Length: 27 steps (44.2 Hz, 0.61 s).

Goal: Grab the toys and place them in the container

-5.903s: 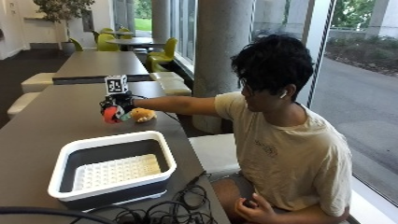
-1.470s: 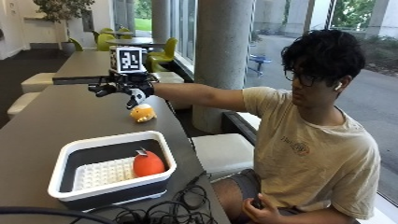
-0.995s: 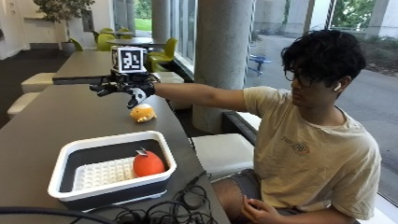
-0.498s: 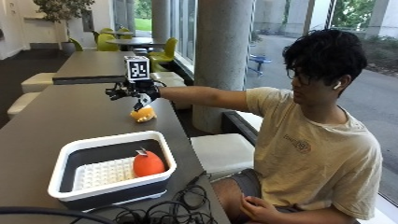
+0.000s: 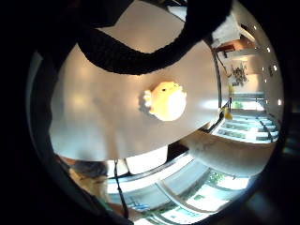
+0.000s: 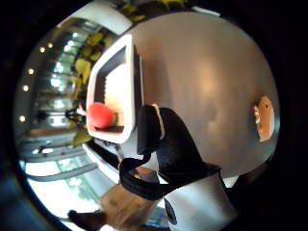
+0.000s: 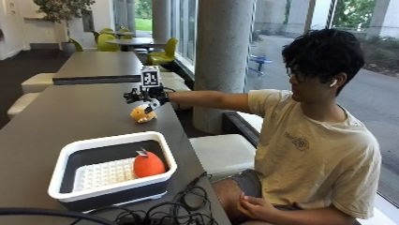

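While one toy already lies in the container, the person's gloved right hand [image 7: 148,96] hangs just above the second, a small yellow plush toy [image 7: 143,114] that sits on the desk [image 7: 69,117] near its window-side edge. From the outside view the fingers look spread and point down over the plush, holding nothing; no contact with the toy can be made out. That posture suits a reach from above: the little-finger palm view shows the yellow plush toy [image 5: 165,100] lying free on the bare desk under the palm, so the hand seems lined up to close round it.

The red-orange toy [image 7: 148,164] rests inside the white-rimmed container [image 7: 62,160], against its near right corner, on the white perforated floor. The container stands at the desk's near end, well apart from the plush, so the arm is stretched out far from the body to reach it. A tangle of black cables [image 7: 168,213] lies just beside the container's near wall. The person's bare left hand [image 7: 257,206] rests in the lap, taking no part.
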### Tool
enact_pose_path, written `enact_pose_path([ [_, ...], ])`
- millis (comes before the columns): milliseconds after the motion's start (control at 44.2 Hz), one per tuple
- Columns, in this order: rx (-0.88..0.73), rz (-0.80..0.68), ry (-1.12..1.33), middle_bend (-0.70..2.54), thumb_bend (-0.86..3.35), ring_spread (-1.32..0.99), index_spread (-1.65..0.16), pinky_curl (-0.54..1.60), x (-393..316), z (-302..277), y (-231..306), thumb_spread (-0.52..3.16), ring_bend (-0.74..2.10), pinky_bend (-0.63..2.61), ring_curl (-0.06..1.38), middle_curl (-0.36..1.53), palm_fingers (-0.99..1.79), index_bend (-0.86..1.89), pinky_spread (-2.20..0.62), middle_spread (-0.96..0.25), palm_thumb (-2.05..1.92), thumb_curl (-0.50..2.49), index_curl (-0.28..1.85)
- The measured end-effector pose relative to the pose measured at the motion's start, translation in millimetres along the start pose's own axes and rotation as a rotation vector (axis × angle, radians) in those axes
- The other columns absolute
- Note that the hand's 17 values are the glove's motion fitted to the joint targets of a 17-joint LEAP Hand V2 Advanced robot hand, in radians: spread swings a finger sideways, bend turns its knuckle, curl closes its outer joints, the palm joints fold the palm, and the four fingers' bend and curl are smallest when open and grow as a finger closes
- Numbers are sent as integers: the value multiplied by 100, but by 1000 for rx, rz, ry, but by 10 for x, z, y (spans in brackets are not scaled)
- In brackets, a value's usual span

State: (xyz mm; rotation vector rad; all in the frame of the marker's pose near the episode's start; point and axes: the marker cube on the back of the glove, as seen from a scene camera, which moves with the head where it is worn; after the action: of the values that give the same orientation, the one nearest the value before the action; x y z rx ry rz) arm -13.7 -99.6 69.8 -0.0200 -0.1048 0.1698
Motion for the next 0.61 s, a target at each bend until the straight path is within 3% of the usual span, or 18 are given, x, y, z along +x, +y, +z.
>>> enact_pose_path([
  [113, 9, -20, 7, 11, -3, -4, -29, 35, 190, 88, 87, 132, 17, 86, 24, 18, -20, 15, 1, -5, -4, 20, 29],
  [226, 19, 6, -270, 11, -3, -4, -29, 35, 77, 233, 181, 132, 17, 86, 24, 18, -20, 15, 1, -5, -4, 20, 29],
  [362, 17, 38, 93, 11, -3, -4, -29, 35, -230, 13, 229, 132, 17, 86, 24, 18, -20, 15, 1, -5, -4, 21, 29],
  [611, 40, -47, 56, 11, -3, -4, -29, 35, -314, 71, 189, 132, 16, 86, 23, 18, -20, 15, 1, -5, -4, 20, 30],
])
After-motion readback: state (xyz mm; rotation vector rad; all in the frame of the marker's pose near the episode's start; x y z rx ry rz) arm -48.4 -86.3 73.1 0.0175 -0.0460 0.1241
